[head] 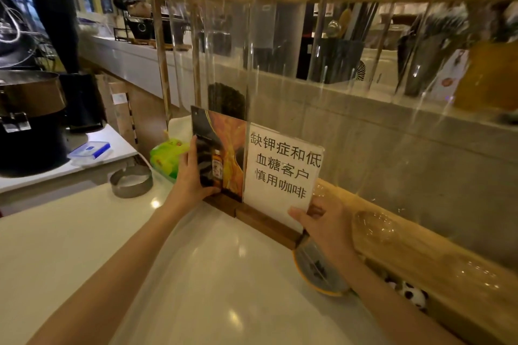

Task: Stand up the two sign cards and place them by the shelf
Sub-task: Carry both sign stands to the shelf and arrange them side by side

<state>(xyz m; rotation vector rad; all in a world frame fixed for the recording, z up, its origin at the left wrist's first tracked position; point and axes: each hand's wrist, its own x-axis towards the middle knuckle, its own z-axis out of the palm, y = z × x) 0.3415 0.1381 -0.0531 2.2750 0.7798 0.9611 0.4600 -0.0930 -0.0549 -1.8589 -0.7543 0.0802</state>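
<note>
- Hands steady two sign cards on a pale counter (196, 274): the left hand (190, 176) is clamped on the outer edge of the orange poster card (224, 154), thumb across its front, while the right hand (328, 221) pinches the lower corner of the white notice card (283, 165).
- Both cards stand upright in dark wooden bases (263, 218), side by side with edges touching, just in front of the wooden shelf (420, 246) and its clear tubes.
- Placement looks nearly complete; letting go appears to be what remains.
- Risk, as judged: a fast or uneven release could rock a card in its slot and tip it into its neighbour.
- A yellow-rimmed bowl (319, 269) sits under the right wrist; a careless pull-back could knock it or drag the nearer base out of line.
</note>
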